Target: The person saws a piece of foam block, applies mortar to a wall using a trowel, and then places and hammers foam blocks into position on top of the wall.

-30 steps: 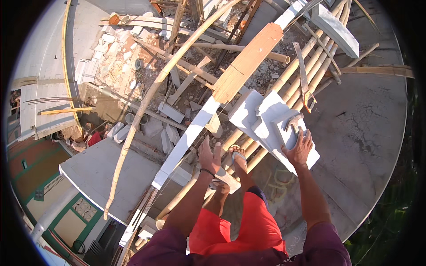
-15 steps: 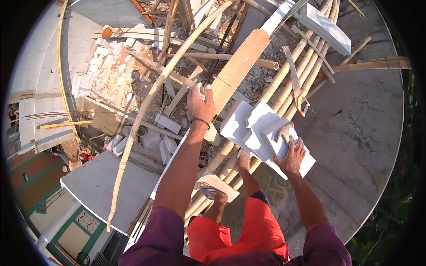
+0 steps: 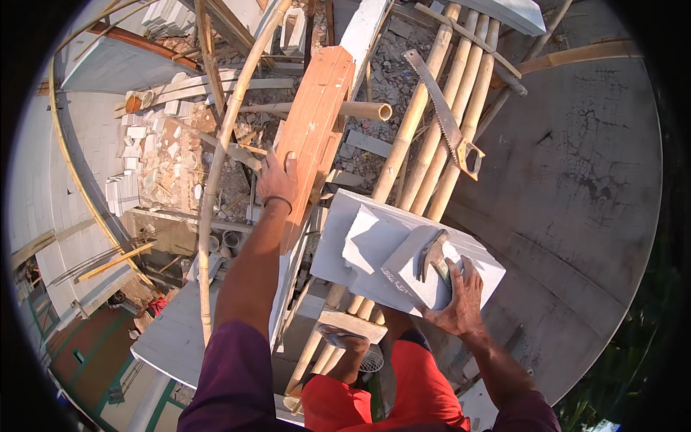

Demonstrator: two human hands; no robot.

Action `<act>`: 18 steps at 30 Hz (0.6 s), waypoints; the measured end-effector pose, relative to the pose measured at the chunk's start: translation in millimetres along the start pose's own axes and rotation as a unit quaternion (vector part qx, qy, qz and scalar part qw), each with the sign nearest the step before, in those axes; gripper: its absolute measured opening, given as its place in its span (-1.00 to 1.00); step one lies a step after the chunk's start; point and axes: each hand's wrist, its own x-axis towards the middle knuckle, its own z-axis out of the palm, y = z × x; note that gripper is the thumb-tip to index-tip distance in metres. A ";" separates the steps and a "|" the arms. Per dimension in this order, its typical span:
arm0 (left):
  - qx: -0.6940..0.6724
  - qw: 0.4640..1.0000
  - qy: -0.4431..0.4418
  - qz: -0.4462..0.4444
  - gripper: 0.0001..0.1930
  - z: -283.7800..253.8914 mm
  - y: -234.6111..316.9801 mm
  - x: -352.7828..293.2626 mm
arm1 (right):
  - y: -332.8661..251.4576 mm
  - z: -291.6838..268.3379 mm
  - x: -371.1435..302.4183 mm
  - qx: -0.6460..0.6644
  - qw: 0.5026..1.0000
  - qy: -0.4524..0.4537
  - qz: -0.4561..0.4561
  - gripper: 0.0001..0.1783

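My left hand (image 3: 278,178) is at the left edge of a long reddish-brown wooden board (image 3: 317,108), thumb on its face and fingers curled at its side. The board lies along a white block wall (image 3: 363,32). My right hand (image 3: 461,302) is closed around the handle of a claw hammer (image 3: 433,261), the lower handle hidden by the fingers. Its metal head rests on a small white block (image 3: 410,263). Beneath it are larger white blocks (image 3: 331,237), one with a broken edge, across bamboo poles (image 3: 414,162).
A handsaw (image 3: 443,115) with a yellow handle lies across the bamboo. Another bamboo pole (image 3: 230,122) rises left of my arm. Rubble (image 3: 169,158) and broken blocks lie below the wall. My sandalled foot (image 3: 345,337) stands on a wooden piece over the poles. A grey slab (image 3: 561,187) spreads right.
The view has shifted. My left hand is still at the board's edge, its thumb now lying on the face. My right hand has closed further over the hammer handle, and the hammer has turned on the block.
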 end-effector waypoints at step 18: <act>-0.017 0.997 0.061 0.037 -0.41 9.9 -13.4 3.1 | 175.3 111.8 347.7 -0.156 0.985 0.048 0.046 0.20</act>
